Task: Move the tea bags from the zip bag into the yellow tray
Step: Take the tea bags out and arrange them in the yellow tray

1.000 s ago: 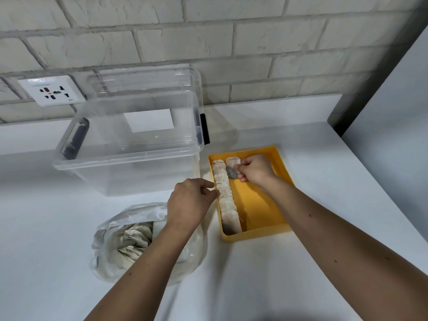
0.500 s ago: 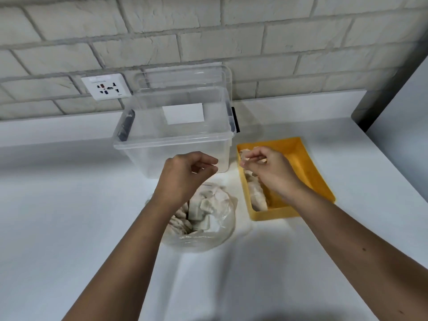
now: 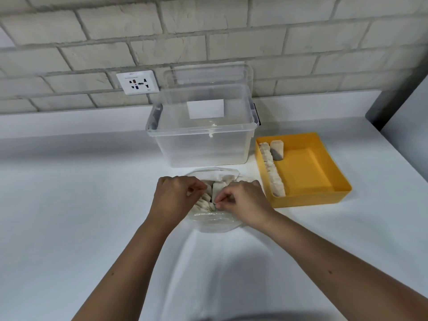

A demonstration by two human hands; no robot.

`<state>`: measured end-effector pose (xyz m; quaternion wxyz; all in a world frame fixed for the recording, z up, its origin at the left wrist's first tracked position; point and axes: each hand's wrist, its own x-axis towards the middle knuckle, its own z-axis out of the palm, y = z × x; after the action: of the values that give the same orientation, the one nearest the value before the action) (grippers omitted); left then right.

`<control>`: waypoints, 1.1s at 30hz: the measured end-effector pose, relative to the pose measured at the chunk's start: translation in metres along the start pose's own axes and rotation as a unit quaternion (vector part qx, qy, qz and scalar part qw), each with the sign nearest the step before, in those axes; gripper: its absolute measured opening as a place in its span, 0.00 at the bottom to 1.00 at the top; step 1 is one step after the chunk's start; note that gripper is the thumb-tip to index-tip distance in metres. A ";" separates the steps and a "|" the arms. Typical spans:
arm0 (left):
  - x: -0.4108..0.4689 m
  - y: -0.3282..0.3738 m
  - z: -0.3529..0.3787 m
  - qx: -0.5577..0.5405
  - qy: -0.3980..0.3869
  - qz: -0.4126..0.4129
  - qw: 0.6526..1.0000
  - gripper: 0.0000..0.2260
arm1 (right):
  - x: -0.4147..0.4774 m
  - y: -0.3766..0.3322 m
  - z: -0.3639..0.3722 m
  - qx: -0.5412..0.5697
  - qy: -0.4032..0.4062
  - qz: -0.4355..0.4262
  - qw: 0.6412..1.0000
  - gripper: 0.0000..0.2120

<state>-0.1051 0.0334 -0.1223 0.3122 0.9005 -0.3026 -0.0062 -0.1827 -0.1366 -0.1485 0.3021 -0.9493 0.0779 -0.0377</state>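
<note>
Reaching into the zip bag (image 3: 215,224) beside the yellow tray (image 3: 308,200), the right hand (image 3: 243,201) pinches a tea bag (image 3: 217,192); what the left hand (image 3: 177,196) grips is unclear. Light and soft, it likely wants a gentle top-edge pinch.

- An indoor work counter (image 3: 69,205), plain white and smooth, runs up to a wall; it reads as a home utility or pantry corner, though the pictures do not settle which.
- The brick wall (image 3: 208,24) behind it is painted pale grey, with rough faces and visible mortar lines.
- A white multi-pin wall socket (image 3: 138,82) sits on the wall just above the counter's raised back edge.
- Household storage goods stand on the counter: a clear plastic storage box (image 3: 201,144) with its lid (image 3: 208,75) leaning behind it, and a yellow tray (image 3: 310,200).
- Food stock is out: tea bags (image 3: 272,172) lined up in the tray, more in a zip bag (image 3: 215,224).
- A grey panel (image 3: 412,117) closes the right side.
</note>
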 end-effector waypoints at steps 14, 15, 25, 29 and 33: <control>-0.008 -0.012 -0.013 -0.111 -0.004 -0.085 0.990 0.07 | 0.007 -0.001 -0.007 0.060 0.028 0.040 0.997 0.02; -0.009 -0.011 -0.014 -0.118 0.010 -0.090 0.989 0.07 | 0.005 0.000 -0.012 0.111 0.026 0.050 0.992 0.02; -0.009 0.021 -0.010 -0.357 -0.033 -0.178 0.916 0.07 | 0.003 -0.020 -0.025 0.405 0.017 0.086 0.910 0.03; -0.006 0.007 -0.010 -0.344 0.048 -0.208 0.914 0.05 | 0.013 -0.012 -0.002 0.258 0.024 0.091 0.961 0.03; -0.005 -0.008 -0.012 -0.344 0.068 -0.215 0.912 0.03 | 0.016 -0.011 0.015 0.055 -0.012 0.068 0.996 0.08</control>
<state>-0.1030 0.0478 -0.1181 0.6133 0.7791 -0.0590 -0.1158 -0.1635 -0.1226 -0.1538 0.3564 -0.9242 0.1366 -0.0099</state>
